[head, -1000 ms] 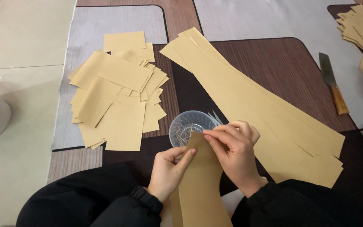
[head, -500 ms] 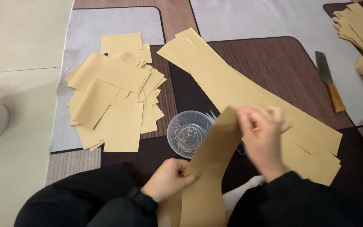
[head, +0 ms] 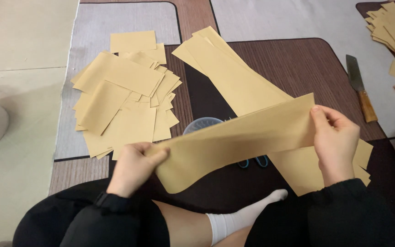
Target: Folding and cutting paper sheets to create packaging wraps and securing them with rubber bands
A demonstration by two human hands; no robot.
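Floor mats in dark brown and grey carry everything, with pale tile along the left edge. Both hands hold a long tan paper strip (head: 238,139) stretched above the dark mat (head: 307,64): the left hand (head: 133,167) has its fingers clenched on the strip's lower left end, and the right hand (head: 337,139) pinches its upper right end. Behind the strip, a stack of long strips (head: 234,75) runs diagonally across the dark mat. A heap of short tan rectangles (head: 124,105) lies on the grey mat at the left. A clear round bowl (head: 200,124) and blue scissor handles (head: 252,162) peek out from behind the held strip. A wooden-handled knife (head: 361,89) lies near the mat's right edge.
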